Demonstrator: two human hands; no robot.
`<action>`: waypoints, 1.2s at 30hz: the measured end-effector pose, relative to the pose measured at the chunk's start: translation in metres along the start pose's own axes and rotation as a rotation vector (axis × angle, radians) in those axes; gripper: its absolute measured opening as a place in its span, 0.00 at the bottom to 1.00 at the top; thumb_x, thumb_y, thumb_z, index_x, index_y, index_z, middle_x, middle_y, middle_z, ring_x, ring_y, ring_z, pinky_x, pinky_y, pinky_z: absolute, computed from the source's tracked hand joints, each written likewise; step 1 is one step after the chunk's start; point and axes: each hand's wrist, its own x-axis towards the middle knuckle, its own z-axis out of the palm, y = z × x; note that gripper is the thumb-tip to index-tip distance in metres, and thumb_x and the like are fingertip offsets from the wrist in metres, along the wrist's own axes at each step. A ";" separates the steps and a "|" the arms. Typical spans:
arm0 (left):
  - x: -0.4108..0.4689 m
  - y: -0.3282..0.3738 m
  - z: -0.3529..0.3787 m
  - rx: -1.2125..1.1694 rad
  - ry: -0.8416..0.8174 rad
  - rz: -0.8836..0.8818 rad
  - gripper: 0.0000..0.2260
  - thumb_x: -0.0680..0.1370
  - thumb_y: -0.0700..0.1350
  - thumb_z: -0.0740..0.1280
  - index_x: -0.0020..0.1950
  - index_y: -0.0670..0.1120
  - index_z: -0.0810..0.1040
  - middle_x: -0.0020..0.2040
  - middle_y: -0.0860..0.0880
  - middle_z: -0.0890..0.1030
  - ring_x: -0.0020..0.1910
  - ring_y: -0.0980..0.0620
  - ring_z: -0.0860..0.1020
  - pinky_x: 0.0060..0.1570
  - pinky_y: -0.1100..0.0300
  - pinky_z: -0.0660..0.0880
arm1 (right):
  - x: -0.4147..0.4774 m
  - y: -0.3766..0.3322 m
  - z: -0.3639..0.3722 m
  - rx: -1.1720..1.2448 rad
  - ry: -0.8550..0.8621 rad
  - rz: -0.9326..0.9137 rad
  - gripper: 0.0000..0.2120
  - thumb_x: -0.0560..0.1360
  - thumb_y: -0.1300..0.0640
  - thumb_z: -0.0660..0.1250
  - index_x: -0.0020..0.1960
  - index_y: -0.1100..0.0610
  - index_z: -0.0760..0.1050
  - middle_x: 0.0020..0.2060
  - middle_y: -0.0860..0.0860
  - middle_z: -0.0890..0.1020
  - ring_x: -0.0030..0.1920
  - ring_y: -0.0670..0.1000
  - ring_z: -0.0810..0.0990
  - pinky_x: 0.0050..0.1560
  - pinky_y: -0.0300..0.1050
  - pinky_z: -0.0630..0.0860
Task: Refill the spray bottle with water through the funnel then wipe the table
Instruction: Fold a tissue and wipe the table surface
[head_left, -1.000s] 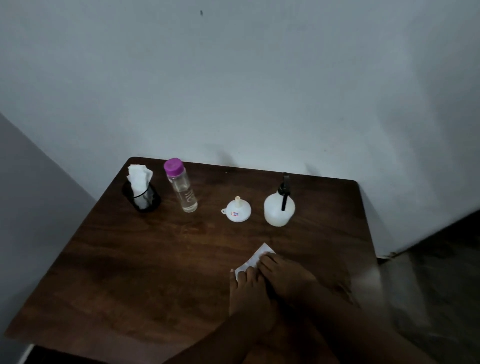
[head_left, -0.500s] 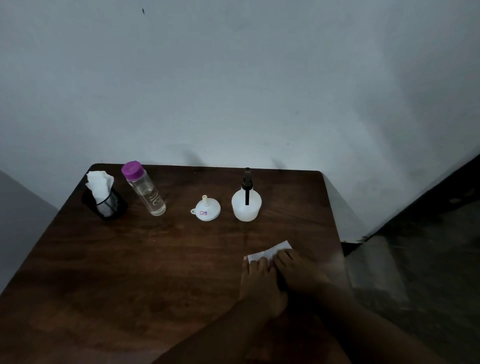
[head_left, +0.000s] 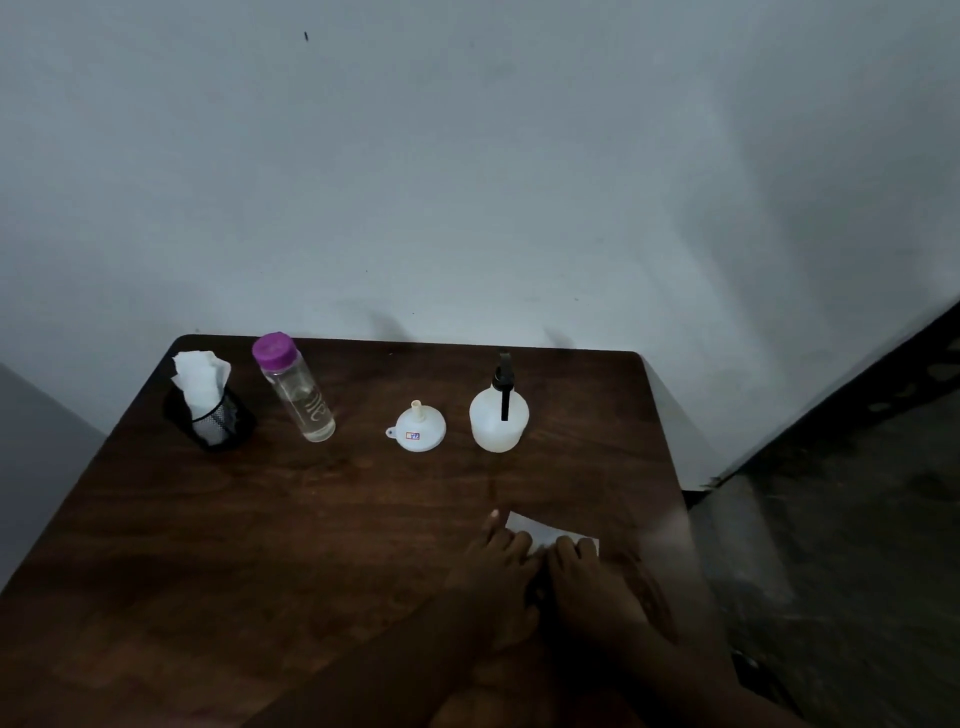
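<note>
Dark wooden table (head_left: 260, 545), head view. Near its front right edge I see 2 hands side by side, left hand (head_left: 496, 571) and right hand (head_left: 592, 582), with fingers straight and pressed flat. Along the back stand 1 clear water bottle (head_left: 301, 395) with a purple cap, 1 translucent white spray bottle (head_left: 497, 423) with a black pump head, upright, and 1 black mesh holder (head_left: 218, 415) of white tissues. Between the 2 bottles, 1 white funnel (head_left: 420, 430) rests mouth down, spout up. Under both hands lies 1 white folded tissue (head_left: 535, 530), its far edge showing.
</note>
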 end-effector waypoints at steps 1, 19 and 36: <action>-0.003 -0.007 0.001 0.008 -0.005 0.014 0.30 0.82 0.60 0.54 0.81 0.47 0.58 0.77 0.40 0.65 0.78 0.40 0.61 0.76 0.44 0.33 | 0.000 -0.008 -0.001 0.008 -0.008 0.008 0.26 0.83 0.45 0.56 0.76 0.57 0.57 0.73 0.59 0.64 0.70 0.58 0.66 0.66 0.50 0.73; -0.113 -0.141 0.022 0.055 -0.153 0.030 0.33 0.80 0.62 0.59 0.81 0.49 0.58 0.82 0.41 0.55 0.82 0.41 0.50 0.77 0.41 0.35 | 0.048 -0.175 -0.032 0.044 -0.041 -0.055 0.26 0.83 0.48 0.57 0.76 0.58 0.57 0.72 0.59 0.64 0.69 0.57 0.68 0.61 0.47 0.75; -0.218 -0.261 0.023 -0.034 -0.210 -0.148 0.36 0.79 0.62 0.62 0.83 0.52 0.52 0.83 0.42 0.50 0.83 0.44 0.45 0.77 0.46 0.34 | 0.131 -0.314 -0.051 -0.033 -0.079 -0.163 0.28 0.81 0.52 0.62 0.76 0.62 0.58 0.72 0.63 0.65 0.70 0.63 0.67 0.69 0.55 0.69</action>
